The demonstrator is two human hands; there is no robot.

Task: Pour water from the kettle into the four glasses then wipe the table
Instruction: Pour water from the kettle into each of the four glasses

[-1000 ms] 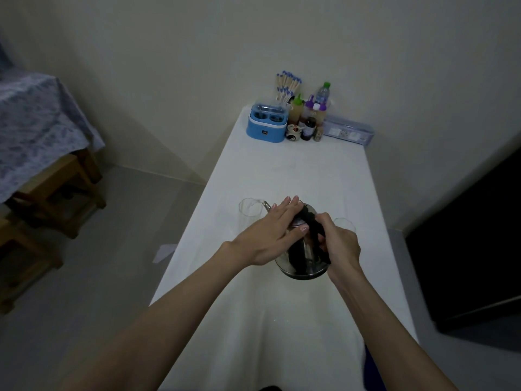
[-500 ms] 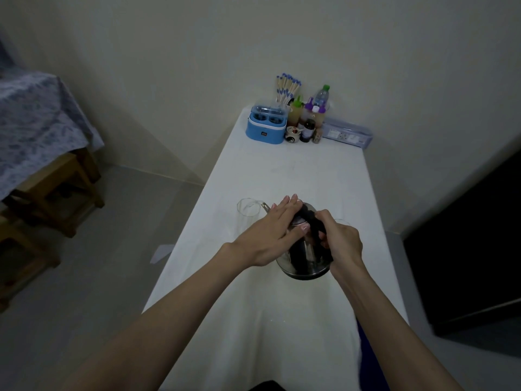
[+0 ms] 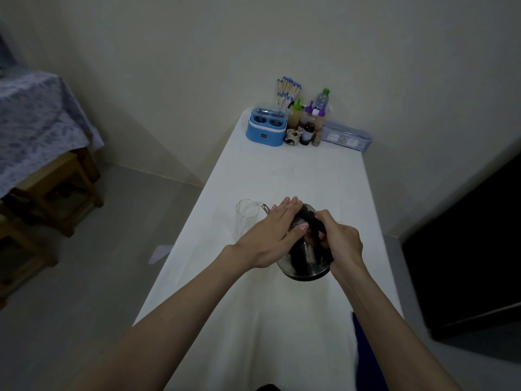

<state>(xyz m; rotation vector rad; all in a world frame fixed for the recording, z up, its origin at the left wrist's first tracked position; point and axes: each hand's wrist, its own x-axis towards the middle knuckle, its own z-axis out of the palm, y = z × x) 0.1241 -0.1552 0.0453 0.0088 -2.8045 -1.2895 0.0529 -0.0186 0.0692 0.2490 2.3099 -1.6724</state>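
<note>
A shiny steel kettle (image 3: 306,263) with a black handle is held above the white table (image 3: 282,176), tilted to the left. My right hand (image 3: 342,244) grips the black handle. My left hand (image 3: 275,232) lies flat with straight fingers on the kettle's lid. The thin spout reaches to the rim of a tall clear glass (image 3: 247,221) standing left of the kettle. Other glasses are hidden behind my hands and the kettle.
At the table's far end stand a blue box (image 3: 266,131), several bottles (image 3: 310,122), a bundle of blue-tipped sticks (image 3: 286,90) and a clear flat case (image 3: 346,136). A blue cloth (image 3: 366,359) lies at the near right edge. Wooden stools (image 3: 56,193) stand on the left.
The kettle and both hands have shifted slightly left toward the tall glass; the glass seen to the right of the kettle a second ago is now hidden.
</note>
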